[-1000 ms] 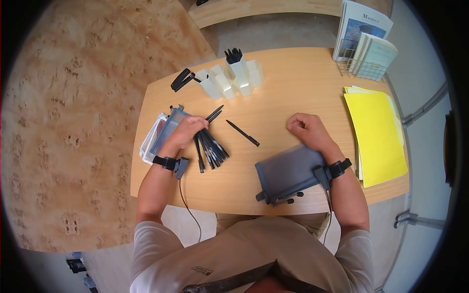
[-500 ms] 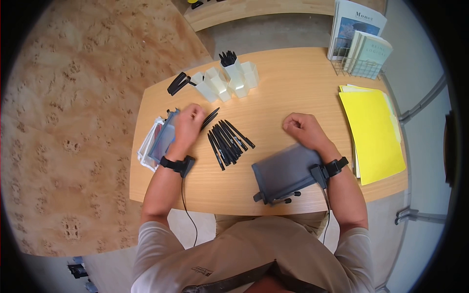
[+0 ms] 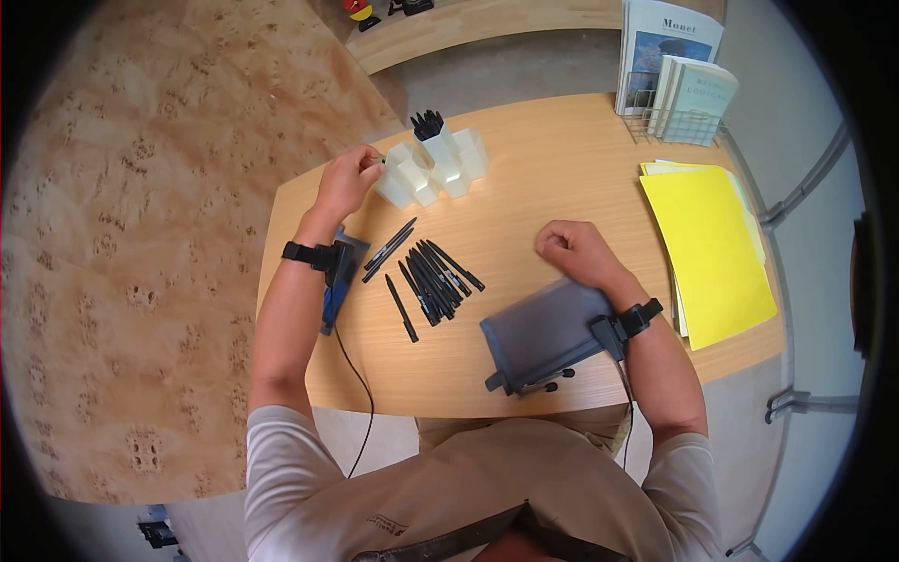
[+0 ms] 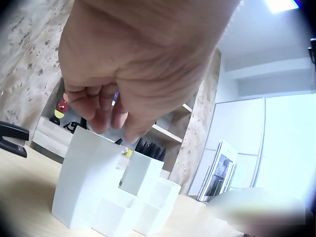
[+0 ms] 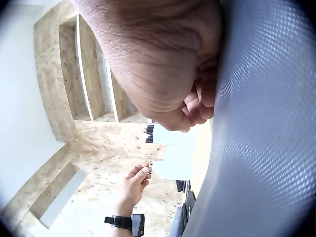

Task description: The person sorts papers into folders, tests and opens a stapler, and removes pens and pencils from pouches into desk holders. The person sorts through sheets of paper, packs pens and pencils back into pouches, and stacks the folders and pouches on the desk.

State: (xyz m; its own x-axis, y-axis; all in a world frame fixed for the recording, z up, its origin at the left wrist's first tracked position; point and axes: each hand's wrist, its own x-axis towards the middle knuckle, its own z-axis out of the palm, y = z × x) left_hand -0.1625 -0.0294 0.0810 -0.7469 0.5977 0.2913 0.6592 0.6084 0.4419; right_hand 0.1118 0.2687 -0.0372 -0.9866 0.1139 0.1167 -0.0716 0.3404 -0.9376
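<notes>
At the back left, my left hand (image 3: 346,178) reaches over the leftmost white pen cup (image 4: 86,177), fingertips pinching a black pen mostly hidden behind them. A dark tip (image 4: 118,141) shows at the cup's rim. My right hand (image 3: 579,251) rests loosely curled on the table, holding nothing, its wrist over a grey mesh pouch (image 3: 543,323). Between the hands lies a bunch of black pens (image 3: 433,281), with a single pen (image 3: 401,307) to its left and a couple more pens (image 3: 389,248) behind that.
Another white cup (image 3: 435,150) holds several black pens upright. Under my left forearm lies a blue-grey pouch (image 3: 345,272). Yellow folders (image 3: 712,253) lie at the right, below a wire rack of books (image 3: 688,98). A black stapler (image 4: 14,139) stands left of the cups.
My left hand has let go of its pens, leaving the bunch and a couple of others on the table, and moved back to the cups. My right hand has stayed in place.
</notes>
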